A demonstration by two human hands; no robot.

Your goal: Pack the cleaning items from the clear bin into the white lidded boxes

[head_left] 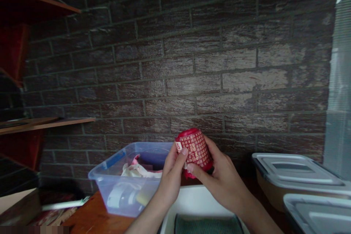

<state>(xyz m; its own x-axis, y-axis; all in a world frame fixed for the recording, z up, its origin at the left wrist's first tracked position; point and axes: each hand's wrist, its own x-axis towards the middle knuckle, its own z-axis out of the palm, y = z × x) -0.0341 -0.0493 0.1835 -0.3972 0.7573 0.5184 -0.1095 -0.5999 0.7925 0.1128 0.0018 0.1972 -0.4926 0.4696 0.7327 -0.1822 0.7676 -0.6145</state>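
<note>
A red stack of paper cups (195, 147), printed with rows of gold characters, is held up in front of the brick wall. My left hand (175, 161) is closed on its left side, the thumb pressed against the printed face. On the other side my right hand (216, 170) grips it, its thumb across the lower front. Crumpled red wrapping shows at the lower end. Below the hands stands a white bin (199, 194) with a dark green item (208, 225) inside. Just left is a clear bluish plastic tub (102, 175) containing a white and pink cloth (139, 170).
Two lidded boxes, one farther back (298, 172) and one nearer (320, 214), sit at the right. Wooden shelves (68, 121) jut from the left over the brown tabletop (90, 214). A cardboard box (19, 206) is at lower left. The dark brick wall (178, 62) closes off the back.
</note>
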